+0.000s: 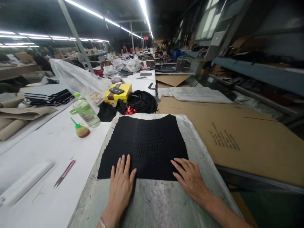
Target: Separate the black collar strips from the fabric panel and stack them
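Near me on the grey slab [154, 202], the black textured sheet [144, 142] lies spread flat; my left hand [121, 182] and right hand [191, 179] press its near edge, fingers open, gripping nothing; smoothing looks nearly done, I judge; the pink snips [64, 173] at left lie untouched.

Both my hands flat on black leather

My left hand [121, 182] and right hand [191, 179] press the black leather sheet's [144, 145] near edge onto the grey slab [161, 202]; pink snips [64, 173] lie left.

Sheet [144, 142] on slab [154, 202] — bottle [85, 112] left, cardboard [237, 139] right.
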Motion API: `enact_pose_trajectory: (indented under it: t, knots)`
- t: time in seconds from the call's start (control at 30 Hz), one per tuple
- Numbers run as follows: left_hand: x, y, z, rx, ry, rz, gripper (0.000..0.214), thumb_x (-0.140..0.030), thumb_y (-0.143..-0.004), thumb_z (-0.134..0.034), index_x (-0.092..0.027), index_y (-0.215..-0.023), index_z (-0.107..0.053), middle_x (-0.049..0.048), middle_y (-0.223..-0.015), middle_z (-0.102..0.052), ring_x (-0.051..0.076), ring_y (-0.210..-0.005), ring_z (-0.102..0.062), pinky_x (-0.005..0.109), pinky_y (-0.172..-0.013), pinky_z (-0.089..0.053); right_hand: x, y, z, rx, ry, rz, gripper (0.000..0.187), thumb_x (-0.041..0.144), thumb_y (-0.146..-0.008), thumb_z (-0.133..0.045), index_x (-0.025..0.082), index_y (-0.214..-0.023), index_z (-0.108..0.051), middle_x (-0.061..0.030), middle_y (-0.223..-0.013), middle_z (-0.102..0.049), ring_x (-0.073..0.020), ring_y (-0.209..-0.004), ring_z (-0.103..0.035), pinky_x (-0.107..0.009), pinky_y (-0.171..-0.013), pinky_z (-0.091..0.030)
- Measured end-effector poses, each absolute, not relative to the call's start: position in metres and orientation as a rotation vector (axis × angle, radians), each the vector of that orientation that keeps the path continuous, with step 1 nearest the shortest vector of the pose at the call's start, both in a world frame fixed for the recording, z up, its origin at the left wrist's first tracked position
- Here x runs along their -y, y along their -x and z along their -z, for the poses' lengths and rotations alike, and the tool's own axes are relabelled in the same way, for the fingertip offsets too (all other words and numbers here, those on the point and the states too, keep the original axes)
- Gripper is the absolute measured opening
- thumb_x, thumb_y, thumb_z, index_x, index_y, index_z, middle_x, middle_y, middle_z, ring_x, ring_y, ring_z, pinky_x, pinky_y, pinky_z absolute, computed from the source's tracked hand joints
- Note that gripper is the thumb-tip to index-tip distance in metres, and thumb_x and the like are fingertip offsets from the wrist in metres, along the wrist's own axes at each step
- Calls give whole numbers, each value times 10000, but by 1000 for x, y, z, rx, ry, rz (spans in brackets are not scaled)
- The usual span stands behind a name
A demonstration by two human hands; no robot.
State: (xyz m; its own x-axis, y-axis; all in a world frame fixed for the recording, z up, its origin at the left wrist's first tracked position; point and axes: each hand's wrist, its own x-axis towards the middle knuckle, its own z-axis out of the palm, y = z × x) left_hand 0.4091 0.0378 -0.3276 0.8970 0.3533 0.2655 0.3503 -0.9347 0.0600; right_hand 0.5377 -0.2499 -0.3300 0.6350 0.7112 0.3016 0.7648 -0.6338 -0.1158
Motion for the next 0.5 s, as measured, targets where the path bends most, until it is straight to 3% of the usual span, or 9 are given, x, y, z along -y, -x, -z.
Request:
enact_pose_trajectory:
  t: [0.17,0.3,0.5]
  knots:
    - [-22,-408,343,-629,-3118,-433,672,-516,-955,-239,-75,-1449,-353,171,-1534,-321,320,-1412,-317,543,-1119,-295,248,-535,329,1177,2685,292,453,287,-965,-506,228,-1409,-443,-56,-1360,-521,-251,-1226,-444,-476,-1017,-349]
    - [-23,-411,346,-626,-3096,-463,655,-487,-963,-211,-75,-1456,-339,176,-1545,-294,320,-1423,-295,554,-1124,-277,247,-539,333,1151,2727,299,441,303,-979,-477,241,-1413,-437,-53,-1359,-524,-248,-1222,-453,-482,-1016,-344]
    - [-12,-412,317,-813,-2904,-314,621,-441,-938,-398,-130,-1471,-331,187,-1555,-272,325,-1441,-248,543,-1158,-226,256,-537,338,1128,2594,348,414,369,-1003,-347,255,-1374,-493,-82,-1305,-571,-288,-1159,-512,-511,-951,-388]
